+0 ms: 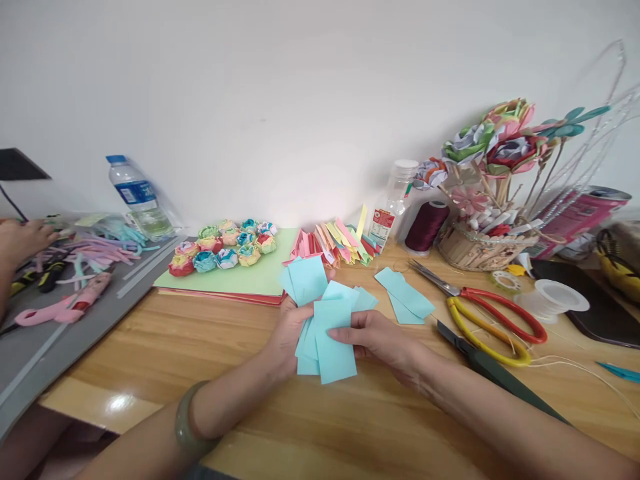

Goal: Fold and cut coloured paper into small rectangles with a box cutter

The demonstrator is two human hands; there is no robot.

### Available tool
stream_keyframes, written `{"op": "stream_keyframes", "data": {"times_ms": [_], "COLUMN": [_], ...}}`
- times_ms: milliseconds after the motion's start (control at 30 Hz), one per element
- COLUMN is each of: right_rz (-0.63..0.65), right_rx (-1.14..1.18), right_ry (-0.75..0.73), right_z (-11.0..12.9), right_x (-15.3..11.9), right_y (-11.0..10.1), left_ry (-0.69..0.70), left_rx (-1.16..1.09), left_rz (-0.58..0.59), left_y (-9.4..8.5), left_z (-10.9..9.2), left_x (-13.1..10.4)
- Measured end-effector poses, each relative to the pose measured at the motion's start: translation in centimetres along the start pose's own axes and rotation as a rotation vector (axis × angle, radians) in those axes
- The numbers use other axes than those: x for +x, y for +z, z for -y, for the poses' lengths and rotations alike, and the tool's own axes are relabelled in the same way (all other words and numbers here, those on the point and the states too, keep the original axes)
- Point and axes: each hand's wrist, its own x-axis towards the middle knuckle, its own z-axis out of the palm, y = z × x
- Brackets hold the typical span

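Note:
Several light-blue paper rectangles [336,350] are fanned out between my two hands above the wooden table. My left hand [290,333], with a bangle on its wrist, is closed around the left side of the papers. From the right, my right hand [373,337] pinches the front sheet, its thumb lying on the paper's face. Two more blue paper strips [406,297] lie overlapping on the table just right of my hands. Behind the papers stands a row of folded coloured paper strips [335,243].
Paper flowers [227,258] sit on green sheets [225,283]. Red-and-yellow scissors [493,313], dark-handled scissors [490,367], a thread spool [427,227] and a flower basket [483,247] stand right. At left are a co-worker's hand [25,240], a pink glue gun [65,303] and a bottle [137,200].

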Motion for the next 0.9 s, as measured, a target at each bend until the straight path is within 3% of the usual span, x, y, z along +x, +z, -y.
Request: {"op": "stream_keyframes", "data": {"times_ms": [233, 467, 667, 900], "right_rz": [-0.152, -0.336, -0.402, -0.331], "right_rx": [-0.016, -0.040, -0.055, -0.170], "right_ry": [-0.046, -0.094, -0.224, -0.299], "right_z": [1.2, 1.8, 2.6, 2.1], "right_x": [-0.8, -1.4, -1.6, -0.4], "right_y": [-2.0, -4.8, -5.3, -4.1], "left_ry": [0.058, 0.025, 0.007, 0.016], "left_rx": [-0.202, -0.215, -0.220, -0.166], "left_rz": [0.157, 0.135, 0.124, 0.267], "left_y": [0.4, -0.2, -0.2, 0.1], "left_z": [-0.2, 0.2, 0.1, 0.2], "left_x": [0.1, 0.4, 0.4, 0.2]}}
